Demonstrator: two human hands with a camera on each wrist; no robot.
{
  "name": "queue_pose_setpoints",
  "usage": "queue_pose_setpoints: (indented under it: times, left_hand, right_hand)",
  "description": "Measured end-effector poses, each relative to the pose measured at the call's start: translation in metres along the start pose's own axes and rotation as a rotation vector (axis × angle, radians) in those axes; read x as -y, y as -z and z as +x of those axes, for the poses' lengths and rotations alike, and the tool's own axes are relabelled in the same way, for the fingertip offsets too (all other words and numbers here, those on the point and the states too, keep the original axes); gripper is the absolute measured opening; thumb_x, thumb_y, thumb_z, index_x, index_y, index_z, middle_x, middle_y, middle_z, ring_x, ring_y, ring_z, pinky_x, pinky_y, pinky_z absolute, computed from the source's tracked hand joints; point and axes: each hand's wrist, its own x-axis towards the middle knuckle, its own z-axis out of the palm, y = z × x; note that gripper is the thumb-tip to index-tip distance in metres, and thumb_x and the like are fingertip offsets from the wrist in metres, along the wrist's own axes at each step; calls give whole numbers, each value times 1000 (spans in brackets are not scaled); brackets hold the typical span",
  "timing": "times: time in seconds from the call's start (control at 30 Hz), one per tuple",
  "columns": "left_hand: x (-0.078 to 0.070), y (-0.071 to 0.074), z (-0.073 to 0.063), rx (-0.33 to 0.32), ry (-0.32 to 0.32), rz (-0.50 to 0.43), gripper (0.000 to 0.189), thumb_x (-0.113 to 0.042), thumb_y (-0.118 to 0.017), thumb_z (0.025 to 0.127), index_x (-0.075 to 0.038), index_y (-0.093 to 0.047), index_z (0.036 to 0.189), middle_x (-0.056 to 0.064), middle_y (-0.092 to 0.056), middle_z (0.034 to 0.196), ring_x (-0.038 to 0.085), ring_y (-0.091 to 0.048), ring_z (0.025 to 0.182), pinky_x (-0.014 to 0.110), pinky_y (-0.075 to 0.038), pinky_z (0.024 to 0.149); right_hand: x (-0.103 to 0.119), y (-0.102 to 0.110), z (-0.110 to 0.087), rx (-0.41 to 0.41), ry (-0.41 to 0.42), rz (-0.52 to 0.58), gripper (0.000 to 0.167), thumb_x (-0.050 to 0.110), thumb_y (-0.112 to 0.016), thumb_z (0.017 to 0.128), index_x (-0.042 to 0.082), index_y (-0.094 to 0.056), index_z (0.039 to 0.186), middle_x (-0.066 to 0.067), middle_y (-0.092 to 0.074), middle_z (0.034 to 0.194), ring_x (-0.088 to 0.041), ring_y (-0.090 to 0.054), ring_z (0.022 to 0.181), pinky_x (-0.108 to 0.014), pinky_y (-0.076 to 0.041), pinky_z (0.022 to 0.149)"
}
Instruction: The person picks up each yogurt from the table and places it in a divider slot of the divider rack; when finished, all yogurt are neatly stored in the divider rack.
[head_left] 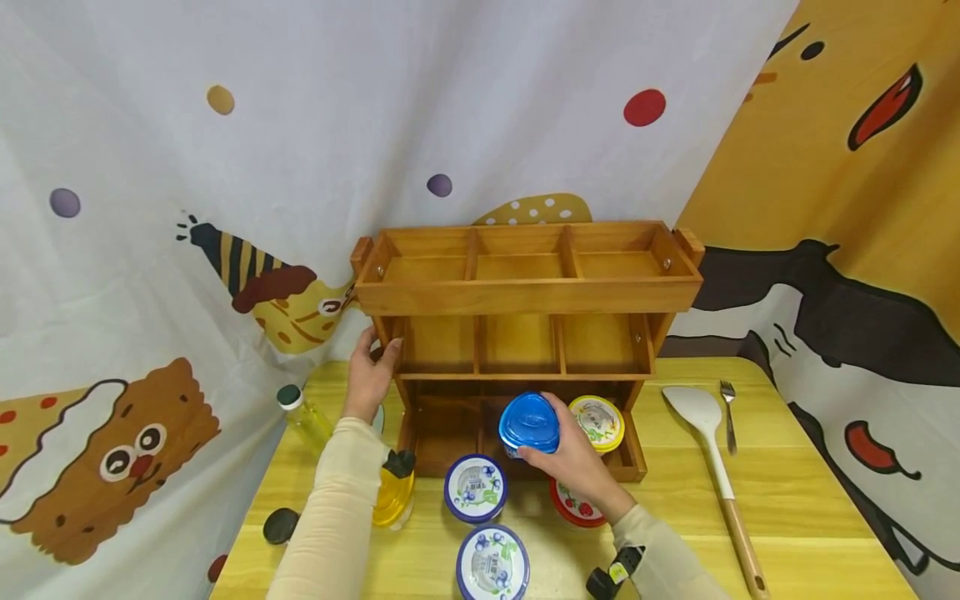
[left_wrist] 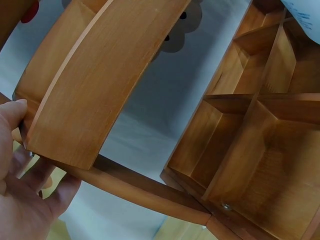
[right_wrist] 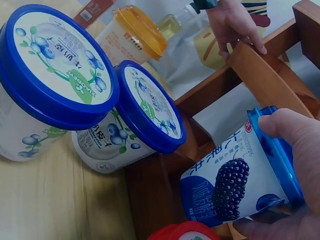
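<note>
Head view: nearest on the counter (head_left: 660,533) stand two blueberry tubs (head_left: 492,563), the nearer cut off below. One red-lidded tub (head_left: 577,508) is partly hidden by the right hand (head_left: 576,458), whose grip pinches one blue cup (head_left: 529,421) over the lowest tier, beside one yellow-lidded tub (head_left: 597,421). Farther, the left hand (head_left: 369,379) has its grip round the left side of one three-tier wooden box (head_left: 528,297). Bare counter separates box and spatula (head_left: 720,475).

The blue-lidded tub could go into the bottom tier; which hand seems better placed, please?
Probably the right hand: it grips the blue-lidded tub by the bottom tier, while the left hand holds the organizer.
</note>
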Motion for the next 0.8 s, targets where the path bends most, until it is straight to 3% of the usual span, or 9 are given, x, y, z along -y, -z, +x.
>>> queue_pose_setpoints:
  times: [0.8]
  left_hand:
    - [-1,0,0,0,3,-16,51,-35,-56,101,-18,-42,146,8,-42,151,31,-49,133,50,-46,103]
  right_hand:
    - [-5,0,23,133,-43,-85,95,39,-74,87,10,-17,157,-21,-29,156,-41,-37,140,-62,-33,111]
